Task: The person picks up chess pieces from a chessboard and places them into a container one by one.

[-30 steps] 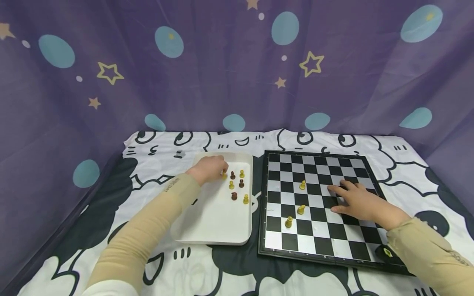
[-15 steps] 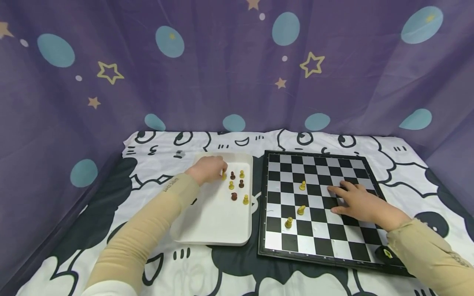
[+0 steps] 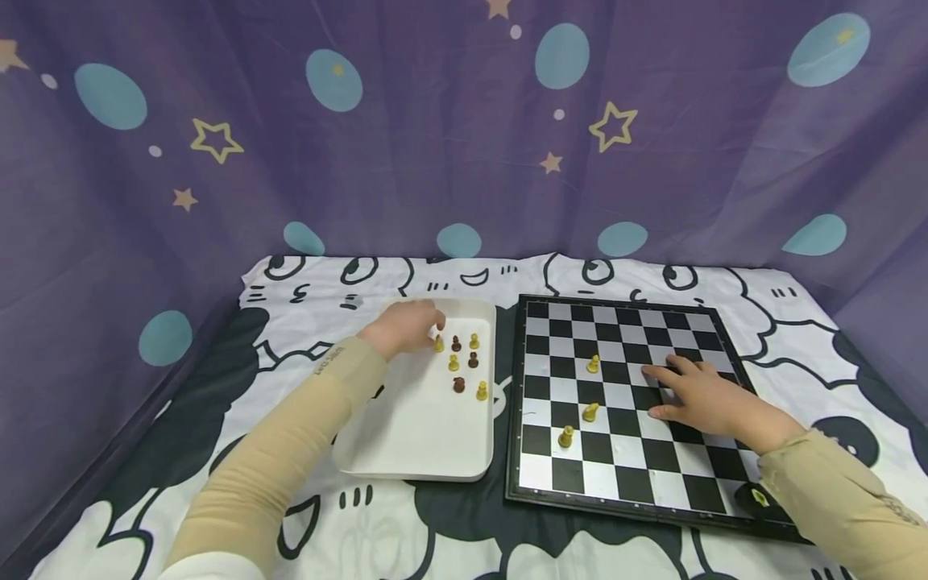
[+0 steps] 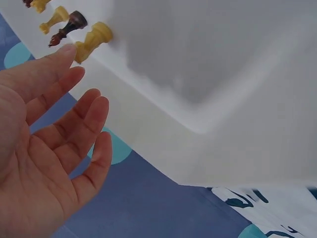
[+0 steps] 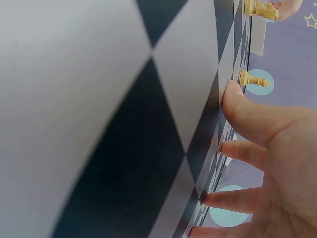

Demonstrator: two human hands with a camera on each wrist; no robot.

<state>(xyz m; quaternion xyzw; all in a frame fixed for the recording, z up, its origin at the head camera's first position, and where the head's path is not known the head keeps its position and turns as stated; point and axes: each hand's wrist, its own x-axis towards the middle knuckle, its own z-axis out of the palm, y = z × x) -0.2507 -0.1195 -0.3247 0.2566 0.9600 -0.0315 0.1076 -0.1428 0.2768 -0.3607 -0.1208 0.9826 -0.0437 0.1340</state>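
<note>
A white tray holds several small yellow and dark red chess pieces in its right half. My left hand is over the tray's far side, its fingers loosely bent and apart. A yellow chess piece stands by its thumb and index fingertips, with no grip on it visible; a dark red chess piece stands beside that one. My right hand rests with spread fingertips on the right part of the chessboard. On the board's left part stand a yellow knight, a yellow rook and another yellow piece.
Inside the tray, a dark red knight-like piece and a yellow piece stand nearest me. A black round thing with a yellow mark is by the right sleeve. A purple curtain hangs behind the patterned cloth.
My left fingers have come off the yellow piece in the tray and drawn slightly back to the left, leaving it standing. The right hand stays in place on the board.
</note>
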